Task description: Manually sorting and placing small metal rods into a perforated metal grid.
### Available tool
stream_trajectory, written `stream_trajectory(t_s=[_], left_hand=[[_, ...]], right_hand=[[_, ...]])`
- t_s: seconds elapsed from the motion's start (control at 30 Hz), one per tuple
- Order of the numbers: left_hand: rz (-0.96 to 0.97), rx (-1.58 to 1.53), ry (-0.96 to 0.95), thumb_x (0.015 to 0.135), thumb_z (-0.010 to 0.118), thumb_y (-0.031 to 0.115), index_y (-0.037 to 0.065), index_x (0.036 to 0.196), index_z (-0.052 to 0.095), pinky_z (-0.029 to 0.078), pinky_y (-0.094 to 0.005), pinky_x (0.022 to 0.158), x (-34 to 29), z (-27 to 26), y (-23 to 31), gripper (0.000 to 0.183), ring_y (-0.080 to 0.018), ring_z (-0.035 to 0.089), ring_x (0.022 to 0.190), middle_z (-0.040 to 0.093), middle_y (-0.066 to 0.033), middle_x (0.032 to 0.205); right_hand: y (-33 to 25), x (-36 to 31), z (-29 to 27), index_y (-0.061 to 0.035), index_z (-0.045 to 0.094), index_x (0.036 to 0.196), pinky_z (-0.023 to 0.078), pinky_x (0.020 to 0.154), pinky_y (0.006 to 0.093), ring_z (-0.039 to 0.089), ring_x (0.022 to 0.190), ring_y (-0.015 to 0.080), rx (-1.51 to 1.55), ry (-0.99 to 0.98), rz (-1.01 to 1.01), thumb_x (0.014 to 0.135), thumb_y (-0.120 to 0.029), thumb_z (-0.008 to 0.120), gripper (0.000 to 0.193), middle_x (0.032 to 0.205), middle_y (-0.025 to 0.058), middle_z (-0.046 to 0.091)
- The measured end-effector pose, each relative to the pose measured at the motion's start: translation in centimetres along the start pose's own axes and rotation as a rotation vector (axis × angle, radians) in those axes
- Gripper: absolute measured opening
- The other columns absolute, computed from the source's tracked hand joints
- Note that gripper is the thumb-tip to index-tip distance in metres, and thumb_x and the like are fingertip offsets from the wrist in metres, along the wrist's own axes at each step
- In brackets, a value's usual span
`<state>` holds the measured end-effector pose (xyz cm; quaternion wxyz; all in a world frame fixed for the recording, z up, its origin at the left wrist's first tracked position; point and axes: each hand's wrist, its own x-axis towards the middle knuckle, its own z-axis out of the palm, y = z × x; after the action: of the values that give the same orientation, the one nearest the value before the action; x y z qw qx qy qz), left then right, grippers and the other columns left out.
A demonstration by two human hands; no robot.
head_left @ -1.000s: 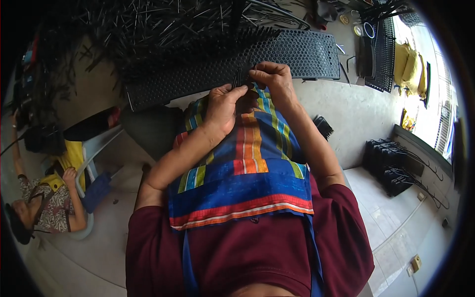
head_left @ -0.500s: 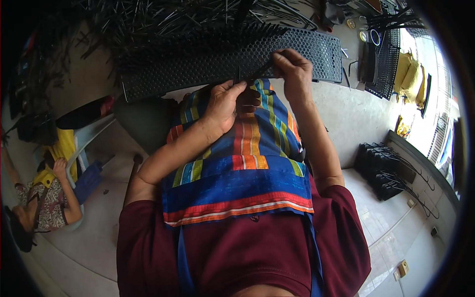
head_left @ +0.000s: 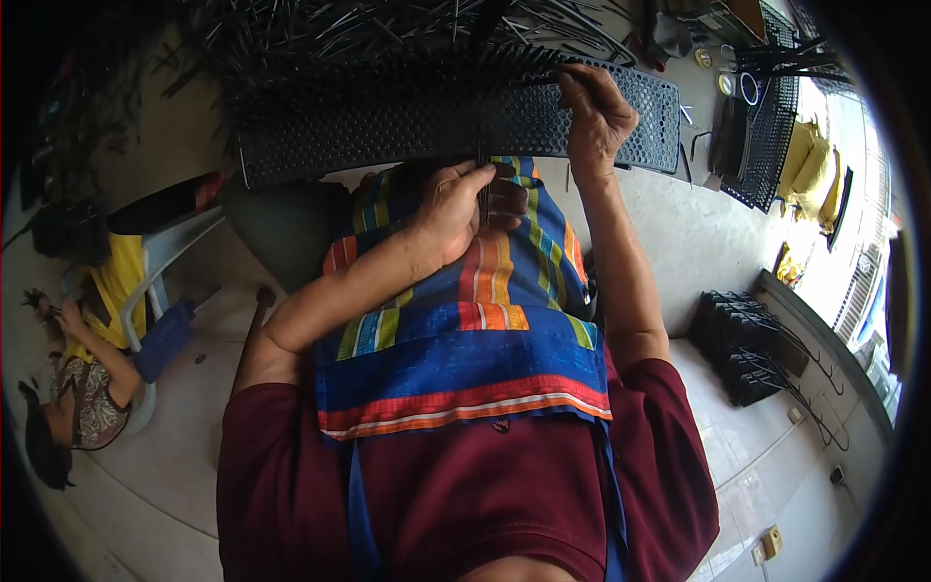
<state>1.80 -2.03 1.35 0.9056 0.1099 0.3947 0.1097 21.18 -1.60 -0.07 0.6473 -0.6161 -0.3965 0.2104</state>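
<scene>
A long black panel point(head_left: 330, 141) full of small holes lies across the far side of my lap. Many thin black pieces stick up like bristles point(head_left: 417, 78) along its far part. My left hand point(head_left: 451, 209) is closed round several thin black strips point(head_left: 483, 189) at the panel's near edge, above my striped apron point(head_left: 485, 276). Over the right part of the panel, my right hand point(head_left: 599, 116) is raised with thumb and fingers pinched together. Whatever is between those fingertips cannot be made out against the dark bristles.
A heap of loose black strips point(head_left: 339, 34) lies beyond the panel. To the left, another person point(head_left: 97, 373) sits on a pale chair point(head_left: 155, 262) with a blue part. Black hooked racks point(head_left: 742, 330) stand at right, with yellow sacks point(head_left: 805, 160) farther off.
My right hand has moved up and away from my left hand, over the panel's right part. My left hand stays near the panel's edge, with the strips now showing more plainly.
</scene>
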Motion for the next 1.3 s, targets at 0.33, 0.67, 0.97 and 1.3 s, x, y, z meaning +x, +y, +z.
stream_trajectory(t_s=[0.33,0.67,0.97,1.3], left_hand=[[-0.04,0.047,-0.015,0.098,0.041,0.022,0.007,0.111,0.055,0.055,-0.0358,0.067,0.3,0.3,-0.1,0.025,-0.0245,0.066,0.079,0.065,-0.015,0.094],[0.033,0.037,-0.045,0.098,0.042,0.022,0.005,0.116,0.054,0.054,-0.0326,0.068,0.3,0.1,-0.2,0.028,-0.0221,0.066,0.078,0.065,-0.0144,0.093],[0.059,0.05,-0.077,0.097,0.043,0.023,0.004,0.117,0.054,0.053,-0.0309,0.068,0.5,0.5,0.0,0.03,-0.0207,0.065,0.078,0.065,-0.0138,0.094],[0.027,0.025,0.008,0.095,0.047,0.022,0.008,0.109,0.057,0.05,-0.0332,0.068,1.0,0.0,0.1,0.022,-0.0207,0.063,0.077,0.065,-0.0108,0.09]], right_hand=[[0.6,0.4,0.3,-0.0003,0.07,0.088,0.045,0.058,0.0195,0.057,0.066,0.007,-0.105,-0.057,-0.022,0.078,-0.001,0.069,0.01,0.078,0.0015,0.064],[-0.4,-0.2,1.4,-0.0039,0.07,0.09,0.048,0.06,0.0232,0.062,0.067,0.013,-0.646,-0.182,-0.237,0.072,-0.001,0.073,0.019,0.078,0.005,0.063],[-0.4,0.1,0.9,-0.0032,0.07,0.091,0.046,0.058,0.0222,0.06,0.063,0.0117,-0.551,-0.17,-0.233,0.074,0.0,0.071,0.018,0.076,0.0056,0.062],[-0.8,-0.3,0.9,-0.0074,0.069,0.089,0.05,0.056,0.0299,0.061,0.062,0.0217,-0.494,-0.13,-0.202,0.069,-0.008,0.074,0.021,0.075,0.0083,0.06]])
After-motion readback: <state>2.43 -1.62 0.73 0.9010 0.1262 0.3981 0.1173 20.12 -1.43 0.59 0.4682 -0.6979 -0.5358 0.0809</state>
